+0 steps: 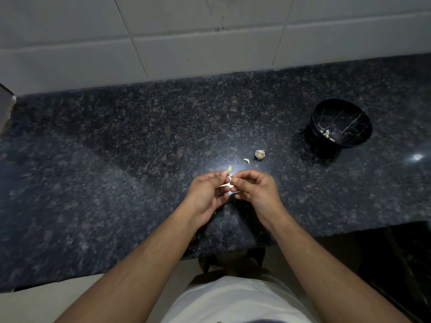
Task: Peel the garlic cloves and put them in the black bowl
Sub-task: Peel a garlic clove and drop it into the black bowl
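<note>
Your left hand (pixel 206 194) pinches one garlic clove (pixel 229 169) at its fingers, and your right hand (pixel 255 188) pinches the white skin (pixel 225 185) between both hands. On the dark surface (pixel 116 159) lie one peel scrap (pixel 246 161) and one garlic chunk (pixel 259 154). Rightmost, one black bowl (pixel 341 123) holds a few peeled cloves (pixel 327 134).

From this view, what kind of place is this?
Most likely a home kitchen: a dark speckled stone counter against a white tiled wall, and a black bowl holding peeled garlic cloves.
</note>
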